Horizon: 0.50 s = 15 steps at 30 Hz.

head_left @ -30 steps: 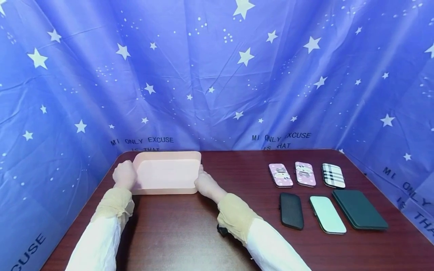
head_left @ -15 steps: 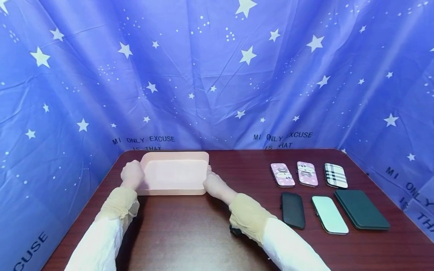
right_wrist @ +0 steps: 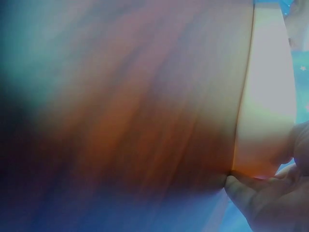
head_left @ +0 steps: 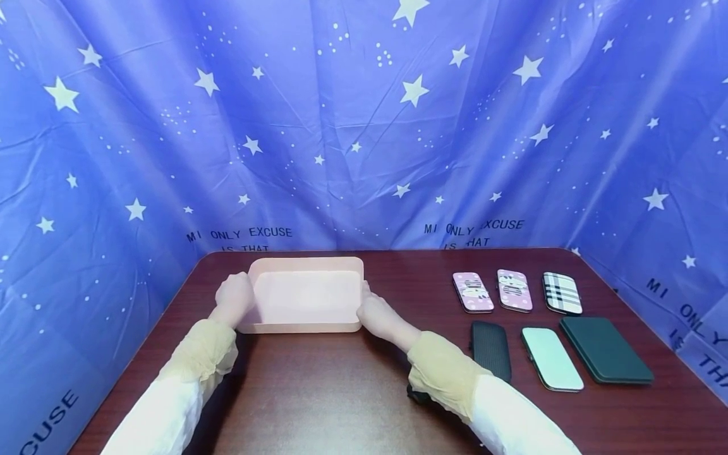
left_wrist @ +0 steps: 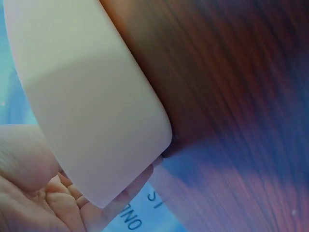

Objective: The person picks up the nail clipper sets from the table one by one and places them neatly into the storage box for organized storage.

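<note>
A shallow pale pink tray (head_left: 307, 297) with rounded corners lies toward the far side of the table, nothing in it. At its left end my left hand (head_left: 234, 298) grips the side. My right hand (head_left: 382, 319) holds the opposite end. In the left wrist view, the fingers of my left hand (left_wrist: 43, 203) reach along the tray wall (left_wrist: 96, 121) near its lower edge. The right wrist view has my right hand (right_wrist: 280, 198) at the tray's corner, fingertips low by the tabletop and the tray wall (right_wrist: 268, 87) bright above them.
Flat cases lie in two rows at the right: pink patterned (head_left: 473, 292), another pink (head_left: 514, 291), plaid (head_left: 562, 293), black (head_left: 491, 347), mint green (head_left: 552, 358) and dark green (head_left: 606, 349). A blue star-printed curtain (head_left: 335, 126) surrounds the brown table (head_left: 307, 392).
Both hands have slid the tray to the right and slightly nearer. My right sleeve now covers part of the black case. The cases have stayed put.
</note>
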Each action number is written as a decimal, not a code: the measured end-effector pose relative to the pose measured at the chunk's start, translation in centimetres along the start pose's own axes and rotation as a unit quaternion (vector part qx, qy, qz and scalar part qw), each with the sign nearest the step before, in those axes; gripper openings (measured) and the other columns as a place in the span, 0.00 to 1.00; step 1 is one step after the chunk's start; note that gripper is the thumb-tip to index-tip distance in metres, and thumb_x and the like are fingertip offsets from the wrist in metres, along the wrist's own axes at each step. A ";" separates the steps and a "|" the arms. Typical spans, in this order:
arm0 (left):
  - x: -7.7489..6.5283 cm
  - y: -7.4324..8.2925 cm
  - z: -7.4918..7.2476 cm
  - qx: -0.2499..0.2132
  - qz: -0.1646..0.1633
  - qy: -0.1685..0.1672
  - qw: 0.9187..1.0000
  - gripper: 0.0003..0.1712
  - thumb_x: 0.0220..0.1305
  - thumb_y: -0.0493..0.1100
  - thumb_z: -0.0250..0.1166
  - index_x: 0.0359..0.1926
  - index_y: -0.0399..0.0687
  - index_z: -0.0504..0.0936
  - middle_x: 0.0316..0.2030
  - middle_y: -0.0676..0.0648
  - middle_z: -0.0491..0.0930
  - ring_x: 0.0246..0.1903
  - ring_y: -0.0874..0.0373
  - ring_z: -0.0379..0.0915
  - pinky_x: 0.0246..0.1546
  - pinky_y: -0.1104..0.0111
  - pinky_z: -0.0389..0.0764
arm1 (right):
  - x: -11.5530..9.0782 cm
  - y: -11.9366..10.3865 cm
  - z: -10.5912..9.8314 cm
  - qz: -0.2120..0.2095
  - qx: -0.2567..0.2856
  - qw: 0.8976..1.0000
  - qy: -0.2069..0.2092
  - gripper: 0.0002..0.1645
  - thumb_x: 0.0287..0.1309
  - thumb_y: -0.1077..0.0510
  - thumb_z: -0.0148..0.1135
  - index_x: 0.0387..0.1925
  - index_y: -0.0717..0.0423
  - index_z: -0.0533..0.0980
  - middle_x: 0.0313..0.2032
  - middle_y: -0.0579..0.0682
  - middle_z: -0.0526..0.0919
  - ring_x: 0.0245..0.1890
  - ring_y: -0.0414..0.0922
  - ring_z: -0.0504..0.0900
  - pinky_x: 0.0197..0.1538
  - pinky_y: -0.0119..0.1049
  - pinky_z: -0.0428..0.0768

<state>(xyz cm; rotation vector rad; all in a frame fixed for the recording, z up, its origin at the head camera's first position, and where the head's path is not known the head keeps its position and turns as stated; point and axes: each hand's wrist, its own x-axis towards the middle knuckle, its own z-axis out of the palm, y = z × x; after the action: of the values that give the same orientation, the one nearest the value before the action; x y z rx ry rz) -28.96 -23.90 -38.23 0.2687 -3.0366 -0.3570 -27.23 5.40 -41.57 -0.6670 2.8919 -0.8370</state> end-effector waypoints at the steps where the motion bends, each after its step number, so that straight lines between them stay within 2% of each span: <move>1: -0.1 0.1 0.0 0.002 0.001 -0.003 1.000 0.12 0.58 0.30 0.47 0.36 0.29 0.77 0.36 0.28 0.80 0.36 0.36 0.80 0.27 0.48 0.81 | -0.1 0.1 -0.1 -0.002 -0.003 1.000 0.001 0.38 0.55 0.67 0.42 0.64 0.83 0.46 0.68 0.73 0.49 0.66 0.59 0.60 0.67 0.48 0.63; 5: -0.4 0.7 0.0 0.007 0.007 -0.011 1.000 0.11 0.57 0.30 0.49 0.37 0.29 0.77 0.36 0.28 0.80 0.35 0.37 0.80 0.27 0.49 0.81 | -0.6 0.6 -0.4 -0.004 0.001 1.000 0.006 0.37 0.55 0.68 0.42 0.64 0.83 0.46 0.67 0.74 0.50 0.67 0.59 0.59 0.67 0.49 0.61; 11: -1.1 1.4 0.0 0.016 0.021 -0.019 0.999 0.11 0.56 0.31 0.51 0.37 0.29 0.76 0.35 0.29 0.80 0.34 0.38 0.80 0.26 0.50 0.80 | -1.4 1.3 -0.7 0.011 0.002 1.000 0.016 0.38 0.55 0.67 0.42 0.64 0.82 0.46 0.67 0.72 0.55 0.64 0.57 0.64 0.65 0.47 0.65; 15: -1.3 1.7 0.2 0.026 0.030 -0.024 0.999 0.11 0.57 0.31 0.51 0.37 0.29 0.76 0.34 0.30 0.80 0.33 0.40 0.80 0.25 0.51 0.80 | -2.0 1.4 -1.1 0.000 -0.008 1.000 0.018 0.37 0.54 0.68 0.42 0.63 0.85 0.47 0.66 0.74 0.55 0.64 0.59 0.64 0.65 0.48 0.66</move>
<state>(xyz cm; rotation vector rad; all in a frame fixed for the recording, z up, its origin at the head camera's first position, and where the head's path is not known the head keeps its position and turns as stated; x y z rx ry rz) -28.01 -22.04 -38.13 0.1727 -3.0972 -0.2842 -26.14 7.86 -41.52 -0.6586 2.9341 -0.8365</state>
